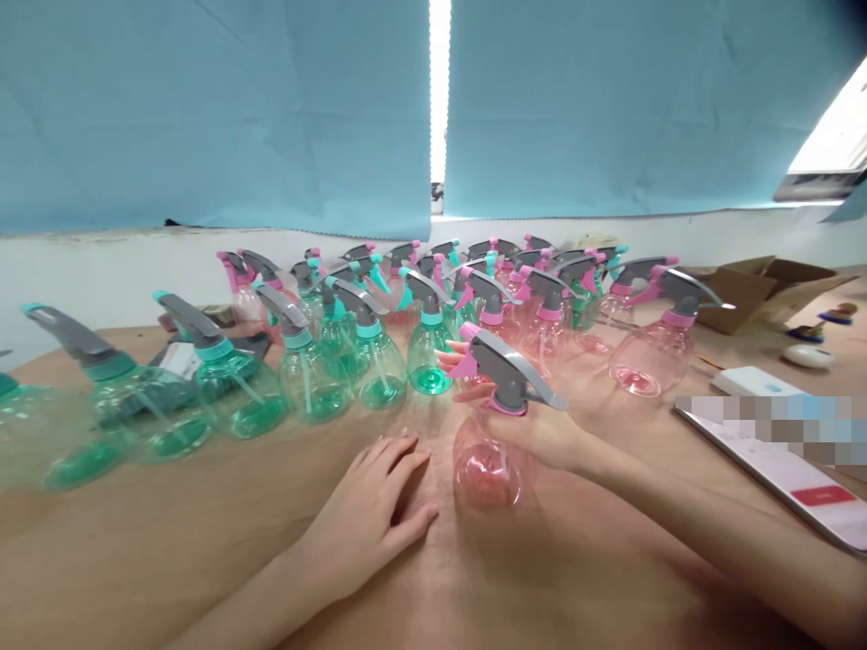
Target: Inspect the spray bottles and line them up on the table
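Pink spray bottle (pixel 491 474) left of phone (pixel 778 478). My right hand (pixel 545 438) behind its neck; whether fingers clamp it, cannot tell. My left hand (pixel 372 510) farther left of phone, fingers loosely apart.

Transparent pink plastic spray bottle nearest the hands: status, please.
Right hand at neck of pink bottle, grip unclear. Empty left hand palm-down on brown table. Green and pink bottles crowded beyond.

Nearest the bench's (pixel 135 569) front edge, a pink spray bottle (pixel 493 478) is showing smooth, glossy, see-through plastic. The wood-look benchtop is giving off a soft sheen. Toward the far right corner, a box (pixel 749 293) is showing matt brown cardboard; above the far edge, blue curtains (pixel 223 117) are hanging in matt, faintly creased cloth.
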The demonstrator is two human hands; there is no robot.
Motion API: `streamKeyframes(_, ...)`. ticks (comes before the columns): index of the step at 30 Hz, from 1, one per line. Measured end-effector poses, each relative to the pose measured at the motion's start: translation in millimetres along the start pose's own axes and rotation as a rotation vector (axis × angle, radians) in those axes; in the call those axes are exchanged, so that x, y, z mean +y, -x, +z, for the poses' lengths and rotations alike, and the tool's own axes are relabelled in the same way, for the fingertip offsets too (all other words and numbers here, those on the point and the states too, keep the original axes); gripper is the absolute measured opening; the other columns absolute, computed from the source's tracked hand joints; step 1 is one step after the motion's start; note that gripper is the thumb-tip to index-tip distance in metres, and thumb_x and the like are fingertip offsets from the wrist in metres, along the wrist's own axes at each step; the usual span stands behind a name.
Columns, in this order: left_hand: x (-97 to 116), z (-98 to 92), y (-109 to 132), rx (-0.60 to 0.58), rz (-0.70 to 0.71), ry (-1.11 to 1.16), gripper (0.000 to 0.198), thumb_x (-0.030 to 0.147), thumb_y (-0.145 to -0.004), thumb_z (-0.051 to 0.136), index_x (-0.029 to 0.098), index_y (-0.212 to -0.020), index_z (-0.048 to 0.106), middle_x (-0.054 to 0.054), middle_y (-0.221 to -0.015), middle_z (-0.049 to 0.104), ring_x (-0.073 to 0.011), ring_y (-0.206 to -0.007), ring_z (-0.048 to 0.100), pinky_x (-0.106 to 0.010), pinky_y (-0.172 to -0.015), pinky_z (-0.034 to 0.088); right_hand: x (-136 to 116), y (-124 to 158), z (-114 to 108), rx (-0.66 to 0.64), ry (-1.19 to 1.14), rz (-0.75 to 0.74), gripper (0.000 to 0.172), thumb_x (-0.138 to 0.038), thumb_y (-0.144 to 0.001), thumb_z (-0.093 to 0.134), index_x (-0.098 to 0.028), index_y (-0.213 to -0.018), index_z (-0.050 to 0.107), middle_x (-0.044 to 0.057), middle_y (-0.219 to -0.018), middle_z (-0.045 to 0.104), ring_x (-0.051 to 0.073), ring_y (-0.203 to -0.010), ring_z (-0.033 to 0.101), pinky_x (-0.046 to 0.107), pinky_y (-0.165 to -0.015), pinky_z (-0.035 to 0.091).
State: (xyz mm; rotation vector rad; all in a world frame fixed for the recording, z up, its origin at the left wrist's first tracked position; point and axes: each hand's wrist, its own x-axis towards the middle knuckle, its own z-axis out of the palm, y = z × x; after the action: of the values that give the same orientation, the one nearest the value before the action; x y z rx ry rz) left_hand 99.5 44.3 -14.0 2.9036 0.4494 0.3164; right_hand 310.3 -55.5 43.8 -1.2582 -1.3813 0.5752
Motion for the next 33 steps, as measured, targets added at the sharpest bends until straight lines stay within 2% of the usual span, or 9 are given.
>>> streamKeyframes(4,1.2,-1.2,0.2,-0.01,0.004,-0.002,0.045,0.042,-0.093,0.053,0.019,-0.131,0.051,-0.013,-0.139,0.049,-0.0323,-0.127,0.044,-0.051,-0.102,0.039,0.8,0.0,0.9,0.022,-0.011,-0.001,0.062,-0.012,-0.064,0.053,-0.029,-0.123,0.058,0.004,-0.108,0.066,0.023,-0.089,0.067,0.039,-0.079,0.052)
streamKeyframes(7,2.0,-0.9,-0.1,-0.005,0.003,0.0,0.045,0.043,-0.093,0.053,0.018,-0.13,0.051,-0.013,-0.139,0.049,-0.0327,-0.128,0.044,-0.051,-0.102,0.039,3.0,0.0,1.6,0.02,0.024,-0.003,0.055,-0.014,-0.067,0.053,-0.028,-0.119,0.061,0.001,-0.084,0.066,0.019,-0.076,0.065,0.038,-0.075,0.053)
streamKeyframes(9,1.8,0.0,-0.2,0.0,0.005,0.0,0.044,0.042,-0.092,0.053,0.02,-0.13,0.051,-0.012,-0.14,0.048,-0.0323,-0.128,0.044,-0.05,-0.102,0.039,5.0,0.0,1.7,0.011,0.05,-0.005,0.056,-0.013,-0.068,0.053,-0.028,-0.122,0.06,-0.002,-0.073,0.062,0.017,-0.071,0.062,0.038,-0.077,0.052)
streamKeyframes(11,1.2,0.7,-0.2,0.004,0.008,-0.002,0.044,0.042,-0.092,0.054,0.02,-0.131,0.05,-0.012,-0.14,0.048,-0.0317,-0.128,0.043,-0.05,-0.103,0.039,6.0,-0.1,1.5,0.001,0.059,-0.007,0.06,-0.012,-0.069,0.052,-0.029,-0.127,0.056,-0.003,-0.075,0.063,0.016,-0.072,0.062,0.038,-0.08,0.052)
streamKeyframes(16,0.7,0.7,0.0,0.012,0.01,-0.004,0.045,0.043,-0.092,0.054,0.02,-0.131,0.05,-0.013,-0.139,0.049,-0.0318,-0.127,0.044,-0.049,-0.102,0.039,0.1,-0.7,0.9,-0.016,0.02,-0.004,0.07,-0.012,-0.067,0.053,-0.032,-0.134,0.049,0.002,-0.105,0.068,0.017,-0.083,0.065,0.036,-0.081,0.052)
streamKeyframes(19,1.2,0.4,-0.3,0.02,0.011,-0.002,0.043,0.043,-0.092,0.054,0.021,-0.129,0.052,-0.012,-0.138,0.05,-0.0319,-0.126,0.046,-0.049,-0.102,0.04,-4.0,-1.1,1.0,-0.011,0.016,0.014,0.074,-0.01,-0.065,0.051,-0.033,-0.136,0.047,0.002,-0.11,0.068,0.016,-0.077,0.064,0.035,-0.078,0.052)
streamKeyframes(26,1.9,-0.2,0.4,0.002,0.002,-0.008,0.045,0.043,-0.092,0.053,0.019,-0.13,0.051,-0.012,-0.14,0.049,-0.0318,-0.128,0.044,-0.049,-0.103,0.039,-6.9,-2.8,3.2,0.017,0.029,0.027,0.077,-0.012,-0.06,0.049,-0.032,-0.135,0.047,0.001,-0.096,0.068,0.016,-0.067,0.06,0.034,-0.068,0.05)
streamKeyframes(33,2.4,-0.9,-0.4,0.014,0.008,0.002,0.044,0.042,-0.092,0.054,0.02,-0.129,0.052,-0.012,-0.139,0.05,-0.0319,-0.127,0.045,-0.049,-0.102,0.039,-6.5,-1.9,2.1,0.028,0.075,0.036,0.067,-0.014,-0.061,0.048,-0.031,-0.125,0.054,-0.003,-0.074,0.061,0.015,-0.061,0.055,0.032,-0.062,0.046)
